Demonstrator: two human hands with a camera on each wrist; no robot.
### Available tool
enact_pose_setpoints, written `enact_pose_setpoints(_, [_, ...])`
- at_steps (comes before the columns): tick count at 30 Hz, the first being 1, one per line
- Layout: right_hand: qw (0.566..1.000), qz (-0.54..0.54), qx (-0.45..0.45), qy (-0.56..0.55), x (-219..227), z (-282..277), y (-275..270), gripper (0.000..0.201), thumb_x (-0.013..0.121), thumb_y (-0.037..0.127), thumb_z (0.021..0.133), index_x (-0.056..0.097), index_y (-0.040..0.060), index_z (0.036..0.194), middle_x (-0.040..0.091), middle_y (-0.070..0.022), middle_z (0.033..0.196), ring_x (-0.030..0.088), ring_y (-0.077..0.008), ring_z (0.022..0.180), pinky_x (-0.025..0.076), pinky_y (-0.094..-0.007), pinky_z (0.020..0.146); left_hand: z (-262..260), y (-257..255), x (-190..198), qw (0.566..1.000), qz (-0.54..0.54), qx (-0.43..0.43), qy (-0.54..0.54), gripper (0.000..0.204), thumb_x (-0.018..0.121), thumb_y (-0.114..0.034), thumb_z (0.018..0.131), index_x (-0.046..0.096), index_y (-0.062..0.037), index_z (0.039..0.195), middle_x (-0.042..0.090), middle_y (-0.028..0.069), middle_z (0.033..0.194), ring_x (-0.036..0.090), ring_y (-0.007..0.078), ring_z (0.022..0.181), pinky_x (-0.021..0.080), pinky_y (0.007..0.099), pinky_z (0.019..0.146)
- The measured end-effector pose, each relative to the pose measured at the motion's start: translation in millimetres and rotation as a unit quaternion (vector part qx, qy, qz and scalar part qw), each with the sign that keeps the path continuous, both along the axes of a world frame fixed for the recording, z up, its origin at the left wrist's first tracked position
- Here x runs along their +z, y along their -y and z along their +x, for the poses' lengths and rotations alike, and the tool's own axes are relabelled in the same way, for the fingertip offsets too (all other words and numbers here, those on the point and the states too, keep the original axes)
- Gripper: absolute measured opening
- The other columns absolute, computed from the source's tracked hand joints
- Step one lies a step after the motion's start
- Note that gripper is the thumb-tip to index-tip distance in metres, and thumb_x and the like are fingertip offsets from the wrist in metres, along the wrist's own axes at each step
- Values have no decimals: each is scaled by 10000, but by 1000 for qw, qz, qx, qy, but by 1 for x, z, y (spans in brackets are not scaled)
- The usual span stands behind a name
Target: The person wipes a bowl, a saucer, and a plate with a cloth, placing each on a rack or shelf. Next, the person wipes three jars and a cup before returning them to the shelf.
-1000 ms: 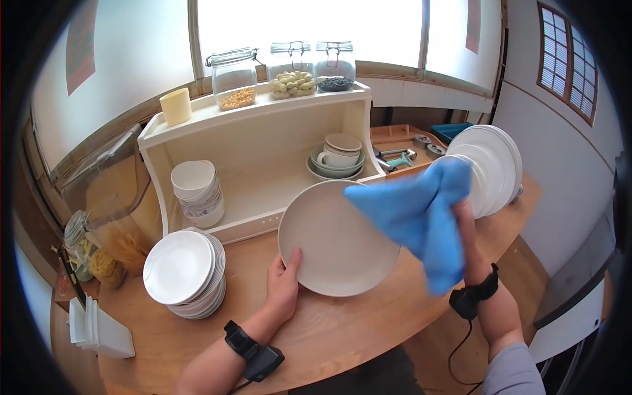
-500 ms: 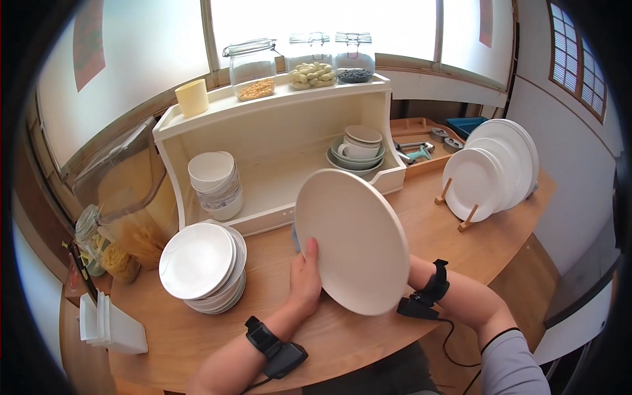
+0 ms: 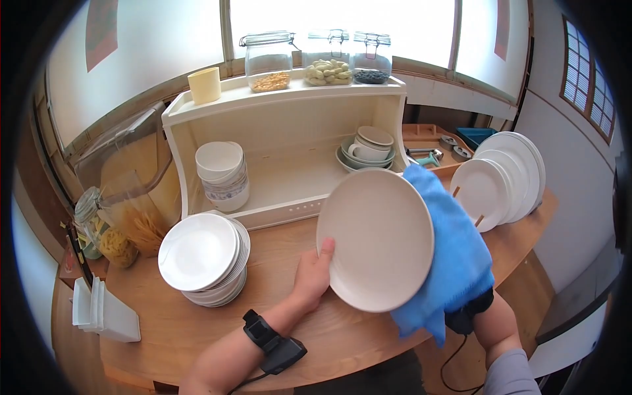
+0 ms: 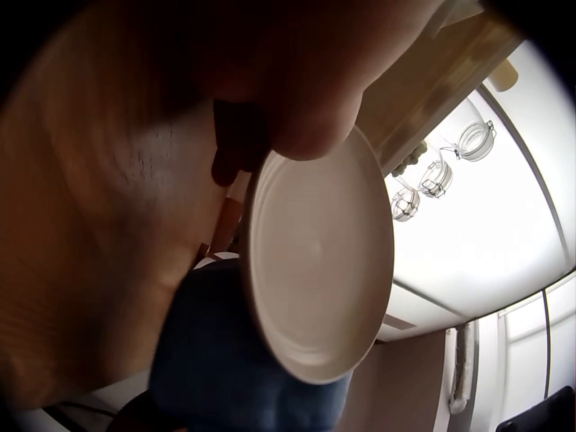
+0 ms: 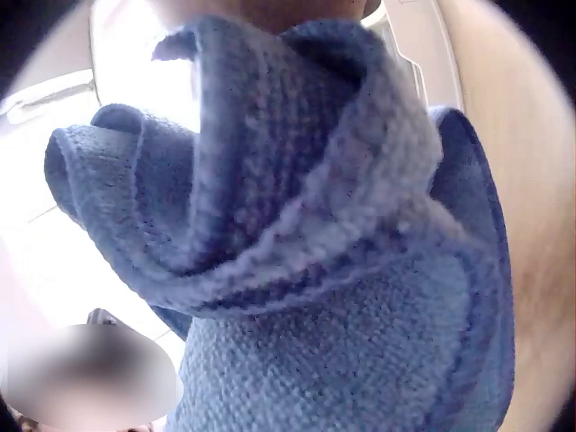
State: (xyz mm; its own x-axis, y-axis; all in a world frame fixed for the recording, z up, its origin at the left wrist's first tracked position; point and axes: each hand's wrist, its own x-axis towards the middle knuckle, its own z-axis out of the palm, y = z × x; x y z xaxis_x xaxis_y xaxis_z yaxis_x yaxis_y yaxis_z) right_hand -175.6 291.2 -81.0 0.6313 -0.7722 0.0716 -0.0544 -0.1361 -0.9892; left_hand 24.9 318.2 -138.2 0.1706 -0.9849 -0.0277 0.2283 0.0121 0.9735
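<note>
Left grip (image 3: 313, 275) pinches plate (image 3: 375, 240) rim, plate extending rightward from it; blue cloth (image 3: 454, 247) by opposite edge covers right grip (image 5: 261, 11), can't tell closure.

The left forearm (image 3: 227, 355), bare, slants up and rightward from the lower edge of the head view. At its end the left hand (image 3: 311, 276) grips, thumb (image 3: 327, 249) extended along the upper face of its hold, the other fingers mostly hidden beneath. The right forearm (image 3: 497, 326) rises, leaning slightly left; most of the right hand (image 5: 256, 11) is covered, so its fingers cannot be made out
</note>
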Motion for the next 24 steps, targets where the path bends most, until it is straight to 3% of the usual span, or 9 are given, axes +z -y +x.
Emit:
enact_pose_setpoints(5, [1000,0,26,14,-8,11,6,352,586,178,900,550,3,1203,631,-76,1071,603,-141,953,515,-281,788,3,-5,1,991,-7,-101,85,513,441,-410,972,606,71,1032,669,125,936,639,160,833,512,288,718])
enact_pose_setpoints(8, [999,2,39,18,-12,14,9,367,591,181,898,542,2,1215,628,-78,1085,600,-144,965,512,-283,799,1,-6,0,994,-29,-83,66,531,432,-422,977,646,61,924,666,81,812,588,103,717,478,272,639])
enact_pose_setpoints(11, [999,4,49,16,-14,14,10,382,595,185,896,535,2,1226,625,-81,1099,597,-147,977,510,-284,811,6,-3,-5,999,9,-45,26,529,427,-425,976,627,64,989,670,100,883,616,129,780,496,283,691])
enact_pose_setpoints(13, [998,3,59,16,-14,16,12,393,599,187,894,530,2,1233,622,-82,1108,596,-149,985,508,-286,818,9,0,4,990,39,1,-139,522,419,-429,971,544,49,1136,640,142,1050,634,210,933,517,326,796])
enact_pose_setpoints(16, [997,5,71,16,-8,14,13,403,602,190,893,525,1,1241,620,-84,1118,594,-151,992,506,-287,826,6,2,1,993,5,14,-119,535,422,-417,976,547,81,1127,646,142,1047,634,189,935,510,309,810])
enact_pose_setpoints(19, [965,164,70,194,14,-1,12,468,624,220,879,491,0,1271,599,-80,1151,586,-162,1020,488,-295,882,4,3,0,996,8,-3,-91,533,420,-414,978,555,83,1116,650,140,1032,635,183,914,507,302,801])
enact_pose_setpoints(21, [992,-60,46,97,14,-14,22,542,637,217,869,424,12,1324,529,-79,1243,535,-174,1099,430,-313,949,7,1,0,999,30,-35,4,533,419,-413,979,555,82,1120,651,140,1032,635,182,910,505,299,802])
enact_pose_setpoints(22, [984,-171,32,46,13,-20,28,583,643,216,864,391,17,1351,494,-79,1288,510,-180,1138,401,-321,982,8,-1,1,992,50,-65,98,533,419,-413,979,554,82,1124,652,140,1032,636,180,905,503,295,804])
enact_pose_setpoints(24, [922,-384,0,-57,8,-29,37,668,656,213,854,324,29,1404,423,-79,1380,460,-192,1217,343,-339,1048,8,-2,-3,991,42,-73,102,536,415,-418,979,557,78,1125,649,143,1041,633,180,910,500,295,810])
